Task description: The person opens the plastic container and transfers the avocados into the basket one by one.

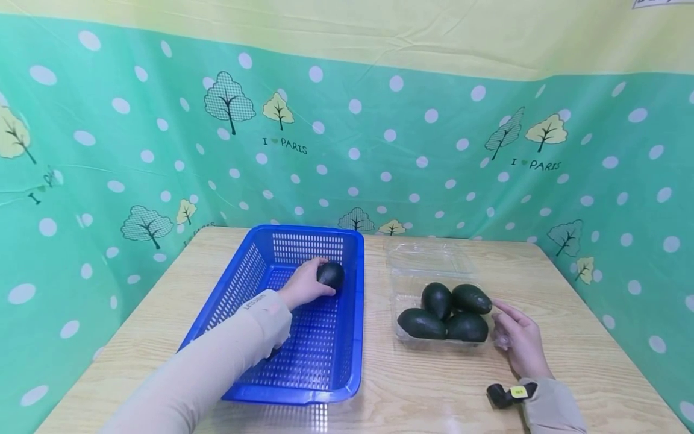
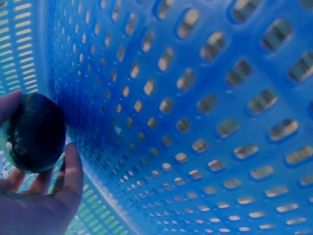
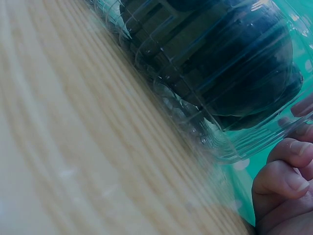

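In the blue basket (image 1: pixel 358 337), my left hand (image 1: pixel 305 283) grips a dark avocado (image 1: pixel 331 275) near the far right side. The left wrist view shows fingers and thumb around this avocado (image 2: pixel 36 132), close to the perforated wall. A dark shape, partly hidden by my left sleeve, lies lower in the basket. Several dark avocados (image 1: pixel 436 301) sit in a clear plastic clamshell box (image 1: pixel 403 337) with its lid raised at the back. My right hand (image 1: pixel 523 340) is at the box's right side, one finger extended against it; its other fingers look loosely bent (image 3: pixel 283 181).
A wooden table (image 1: pixel 379 386) carries the basket at left and the box at right. A green curtain (image 1: pixel 434 150) with dots and trees hangs behind and along both sides. A black strap piece with a yellow label (image 1: pixel 518 392) is at my right wrist.
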{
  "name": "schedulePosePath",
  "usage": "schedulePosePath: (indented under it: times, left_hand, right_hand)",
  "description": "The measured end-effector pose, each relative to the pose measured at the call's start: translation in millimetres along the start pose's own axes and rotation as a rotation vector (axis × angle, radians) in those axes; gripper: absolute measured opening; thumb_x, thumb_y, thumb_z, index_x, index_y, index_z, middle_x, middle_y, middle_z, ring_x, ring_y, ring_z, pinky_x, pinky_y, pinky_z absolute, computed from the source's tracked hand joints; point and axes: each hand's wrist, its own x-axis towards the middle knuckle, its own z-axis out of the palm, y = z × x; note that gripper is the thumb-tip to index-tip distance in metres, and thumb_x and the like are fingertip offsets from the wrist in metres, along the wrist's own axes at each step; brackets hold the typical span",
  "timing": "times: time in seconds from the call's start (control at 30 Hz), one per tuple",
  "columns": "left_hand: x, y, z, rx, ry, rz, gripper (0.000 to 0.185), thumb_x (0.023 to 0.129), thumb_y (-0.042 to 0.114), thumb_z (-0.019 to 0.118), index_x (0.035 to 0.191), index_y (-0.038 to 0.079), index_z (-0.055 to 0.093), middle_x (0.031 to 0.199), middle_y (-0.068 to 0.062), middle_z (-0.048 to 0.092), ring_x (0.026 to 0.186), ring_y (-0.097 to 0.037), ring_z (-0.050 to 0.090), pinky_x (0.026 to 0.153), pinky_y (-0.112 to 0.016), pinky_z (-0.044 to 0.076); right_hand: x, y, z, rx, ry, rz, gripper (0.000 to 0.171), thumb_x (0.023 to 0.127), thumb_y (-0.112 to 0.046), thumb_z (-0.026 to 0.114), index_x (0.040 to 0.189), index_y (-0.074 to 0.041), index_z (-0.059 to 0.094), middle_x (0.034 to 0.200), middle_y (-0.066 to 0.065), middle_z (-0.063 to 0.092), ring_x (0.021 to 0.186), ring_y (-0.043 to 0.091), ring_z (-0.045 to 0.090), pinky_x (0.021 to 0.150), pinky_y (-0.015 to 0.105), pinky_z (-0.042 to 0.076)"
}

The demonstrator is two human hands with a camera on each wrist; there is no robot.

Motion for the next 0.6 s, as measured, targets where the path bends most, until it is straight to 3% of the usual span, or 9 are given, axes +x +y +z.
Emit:
schedulePosePath:
  times: [0.37,0.6]
  left_hand:
    - [-1.3,4.4,-2.6,0.026,-0.018,-0.012,0.079,0.081,0.024,0.081,0.146,0.005,0.042,0.142,-0.023,0.048,0.126,-0.038,0.051,0.105,-0.054,0.043]
    - [-3.7,12.6,-9.3,0.072,-0.003,-0.021,0.075,0.083,0.035,0.078,0.145,0.009,0.044,0.146,-0.018,0.047,0.135,-0.038,0.044,0.110,-0.060,0.034]
  right_hand:
    - [0,-1,-1,0.001,-0.005,0.006,0.035,0.099,-0.005,0.052,0.100,-0.032,0.073,0.061,-0.011,0.046,0.048,0.000,0.041,0.043,0.019,0.030]
    - [0,-2,0,0.004,-0.005,0.010,0.034,0.099,-0.005,0.053,0.100,-0.033,0.073,0.060,-0.010,0.045,0.048,0.001,0.041,0.045,0.025,0.023]
